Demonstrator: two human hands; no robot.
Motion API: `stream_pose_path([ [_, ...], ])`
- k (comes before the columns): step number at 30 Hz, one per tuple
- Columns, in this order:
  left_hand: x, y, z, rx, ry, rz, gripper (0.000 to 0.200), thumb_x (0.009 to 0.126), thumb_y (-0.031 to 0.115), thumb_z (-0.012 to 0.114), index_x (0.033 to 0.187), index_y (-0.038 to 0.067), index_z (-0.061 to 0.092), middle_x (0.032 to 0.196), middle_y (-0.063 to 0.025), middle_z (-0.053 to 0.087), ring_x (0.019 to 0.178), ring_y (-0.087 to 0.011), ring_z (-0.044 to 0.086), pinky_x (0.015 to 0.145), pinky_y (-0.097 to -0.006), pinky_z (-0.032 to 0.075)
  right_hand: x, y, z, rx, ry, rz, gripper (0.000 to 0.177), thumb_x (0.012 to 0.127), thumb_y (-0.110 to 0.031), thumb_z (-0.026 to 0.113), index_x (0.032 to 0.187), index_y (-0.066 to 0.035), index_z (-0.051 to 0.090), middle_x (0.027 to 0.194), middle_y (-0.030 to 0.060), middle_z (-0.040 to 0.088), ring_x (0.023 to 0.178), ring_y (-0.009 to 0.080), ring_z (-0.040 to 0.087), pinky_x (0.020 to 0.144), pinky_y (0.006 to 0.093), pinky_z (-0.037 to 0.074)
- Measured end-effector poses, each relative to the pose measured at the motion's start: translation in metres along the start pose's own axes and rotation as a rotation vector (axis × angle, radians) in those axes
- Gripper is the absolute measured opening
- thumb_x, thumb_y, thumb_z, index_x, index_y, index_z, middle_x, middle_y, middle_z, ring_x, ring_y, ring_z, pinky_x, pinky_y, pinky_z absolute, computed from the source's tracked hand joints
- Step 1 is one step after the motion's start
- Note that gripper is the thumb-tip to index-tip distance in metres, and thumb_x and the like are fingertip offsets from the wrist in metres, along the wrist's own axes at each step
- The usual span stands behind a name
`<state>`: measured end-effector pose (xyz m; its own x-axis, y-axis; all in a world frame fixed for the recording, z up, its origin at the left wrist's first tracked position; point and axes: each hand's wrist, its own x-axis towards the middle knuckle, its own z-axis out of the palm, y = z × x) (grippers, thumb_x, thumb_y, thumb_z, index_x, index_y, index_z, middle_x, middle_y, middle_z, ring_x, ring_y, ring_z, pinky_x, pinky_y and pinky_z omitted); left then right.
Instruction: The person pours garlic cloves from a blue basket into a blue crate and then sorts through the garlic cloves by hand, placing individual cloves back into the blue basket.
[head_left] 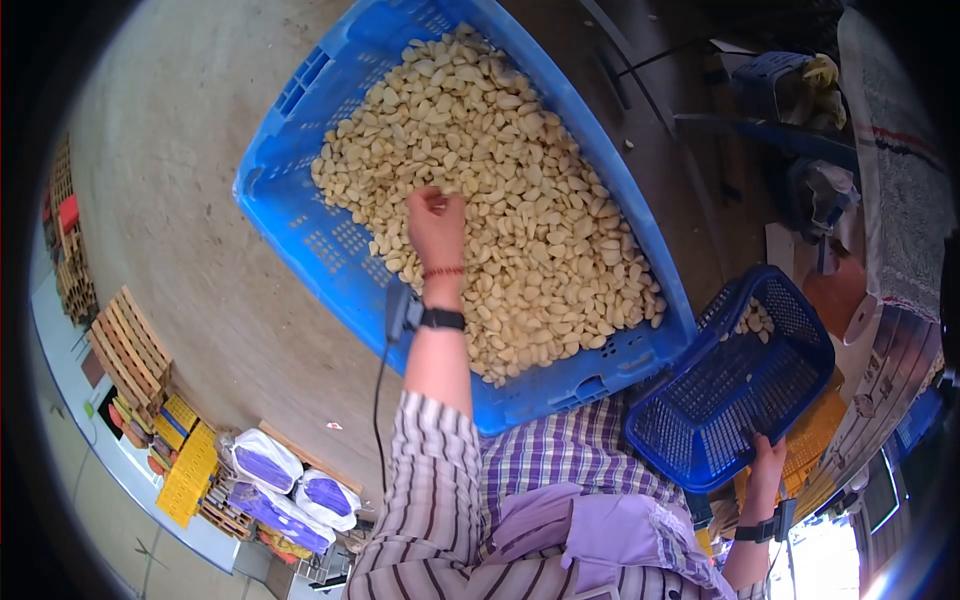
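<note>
A large blue plastic crate point(590, 130) holds a thick layer of pale peeled garlic cloves point(520, 210). My left hand point(437, 235) reaches in over the cloves, its fingers bent and pinched together. Whether a clove sits between the fingertips is hard to make out. At the lower right, my right hand point(768, 465) grips the rim of a smaller dark blue mesh basket point(690, 425), which is tilted beside the crate's near corner. A few cloves point(755, 320) lie at the far end of that basket.
Wooden pallets point(130, 345), yellow crates point(187, 470) and white-and-purple sacks point(268, 460) stand at the left. A cable point(378, 420) hangs from the device on my left wrist. Bags and a draped cloth point(895, 170) are at the right, near an orange-yellow basket point(815, 435).
</note>
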<state>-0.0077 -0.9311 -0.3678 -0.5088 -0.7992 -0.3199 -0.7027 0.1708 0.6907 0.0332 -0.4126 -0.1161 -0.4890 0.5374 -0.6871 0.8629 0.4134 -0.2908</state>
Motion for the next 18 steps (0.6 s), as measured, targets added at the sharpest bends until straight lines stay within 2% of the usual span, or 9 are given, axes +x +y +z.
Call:
stream_pose_path([
  [5,-0.135,0.101,0.002,-0.561,-0.688,0.195,0.022,0.085,0.006,0.066,0.104,0.005,0.057,0.093,-0.0046,0.063,0.081,-0.0117,0.061,0.071,-0.0261,0.051,-0.004,-0.005,0.003,-0.017,-0.002,0.035,0.042,0.088,-0.008,0.048,0.129,0.002,0.05,0.121,0.0124,0.061,0.108,0.022,0.059,0.098,0.0318,0.044],
  [8,-0.195,0.144,0.003,-0.576,-1.144,0.547,0.016,0.076,0.007,0.066,0.092,0.008,0.062,0.09,-0.0078,0.062,0.078,-0.0225,0.061,0.072,-0.0347,0.05,0.004,0.006,-0.006,0.029,-0.108,0.002,0.042,0.091,-0.013,0.046,0.131,0.002,0.049,0.127,0.0155,0.058,0.114,0.026,0.056,0.105,0.0355,0.037],
  [9,-0.194,0.145,0.003,-0.577,-1.142,0.548,0.016,0.076,0.007,0.066,0.092,0.008,0.062,0.09,-0.0078,0.062,0.078,-0.0225,0.061,0.072,-0.0347,0.05,0.005,0.007,-0.006,0.028,-0.109,0.0,0.042,0.091,-0.013,0.046,0.131,0.002,0.049,0.127,0.0155,0.058,0.114,0.026,0.056,0.105,0.0355,0.037],
  [11,-0.185,0.147,0.009,-0.37,-0.824,0.961,0.014,0.079,0.012,0.068,0.091,0.006,0.064,0.091,-0.0098,0.062,0.082,-0.0299,0.062,0.073,-0.0395,0.051,0.007,0.01,-0.008,0.071,-0.114,0.019,0.042,0.091,-0.014,0.046,0.131,0.001,0.049,0.127,0.0159,0.058,0.116,0.0269,0.055,0.105,0.0364,0.037],
  [12,-0.162,0.137,0.011,-0.255,-0.63,0.98,0.015,0.083,0.01,0.066,0.097,0.005,0.063,0.095,-0.01,0.063,0.089,-0.0297,0.062,0.079,-0.0398,0.051,0.006,0.01,-0.008,0.074,-0.114,0.019,0.042,0.091,-0.014,0.046,0.131,0.001,0.049,0.127,0.0159,0.058,0.116,0.0269,0.055,0.105,0.0364,0.037],
  [13,-0.141,0.119,0.013,-0.147,-0.416,0.782,0.017,0.086,0.007,0.062,0.103,0.004,0.061,0.1,-0.0094,0.064,0.093,-0.0254,0.062,0.085,-0.0356,0.05,0.004,0.01,-0.006,0.032,-0.083,0.007,0.042,0.092,-0.015,0.046,0.131,0.0,0.049,0.126,0.0157,0.058,0.116,0.0271,0.055,0.105,0.0364,0.038],
  [14,-0.116,0.102,0.012,-0.547,-0.324,0.101,0.022,0.089,0.006,0.06,0.111,0.002,0.059,0.101,-0.0082,0.063,0.097,-0.019,0.061,0.089,-0.03,0.049,0.002,0.009,-0.005,-0.011,-0.05,-0.004,0.041,0.092,-0.016,0.046,0.131,0.0,0.049,0.126,0.0155,0.058,0.116,0.0273,0.055,0.104,0.0364,0.039],
  [16,-0.037,0.06,-0.007,-0.341,0.099,-0.117,0.027,0.09,0.009,0.061,0.115,-0.001,0.059,0.1,-0.0096,0.062,0.089,-0.0161,0.058,0.079,-0.0279,0.048,-0.003,0.002,-0.001,-0.018,-0.053,0.013,0.041,0.093,-0.017,0.046,0.13,-0.001,0.05,0.126,0.015,0.058,0.115,0.0272,0.056,0.103,0.0362,0.04],
  [18,0.035,-0.025,-0.019,0.173,0.431,0.115,0.03,0.087,0.018,0.064,0.108,-0.003,0.064,0.102,-0.0171,0.064,0.089,-0.0263,0.062,0.078,-0.0342,0.05,-0.004,0.003,0.0,-0.021,-0.054,0.031,0.041,0.093,-0.019,0.046,0.13,-0.001,0.05,0.126,0.0146,0.059,0.114,0.027,0.056,0.102,0.0361,0.041],
])
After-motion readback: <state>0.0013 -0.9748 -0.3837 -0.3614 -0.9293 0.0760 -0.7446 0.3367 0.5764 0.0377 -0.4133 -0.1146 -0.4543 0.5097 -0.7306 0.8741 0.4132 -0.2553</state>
